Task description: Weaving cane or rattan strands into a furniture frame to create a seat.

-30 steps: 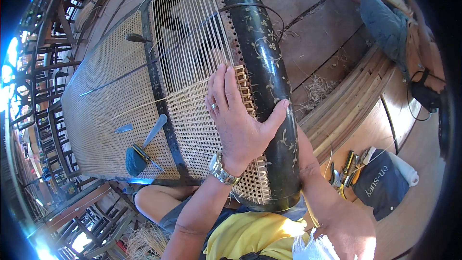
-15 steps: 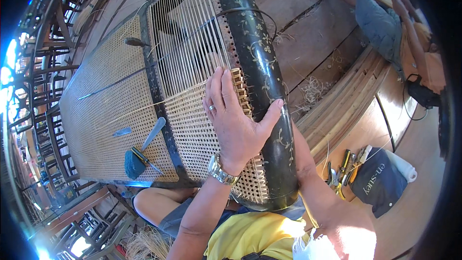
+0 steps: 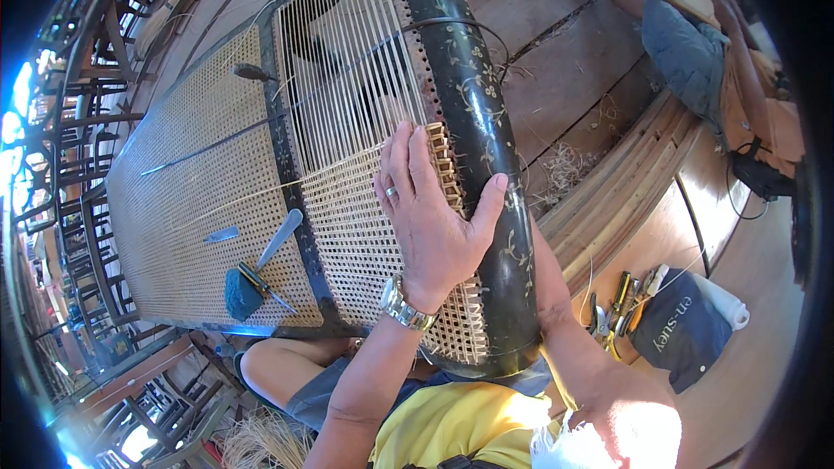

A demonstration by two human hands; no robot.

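One hand [image 3: 434, 226] visible, other behind frame [image 3: 486, 148]

Tools [image 3: 261, 269] on left cane panel [image 3: 191, 208]; floor w/ tool bag [image 3: 686, 330] right.

One hand [image 3: 432, 224] shows in full, lying flat on one woven cane panel [image 3: 217, 208] set in one dark painted frame [image 3: 473, 104]. On the panel lie two flat blades [image 3: 280, 238], one small blue block [image 3: 241, 293] and one loose cane strand [image 3: 287, 182]. One dark cloth bag [image 3: 682, 330] sits on the floor [image 3: 556, 61] beside several hand tools [image 3: 612, 313], too bunched to count.
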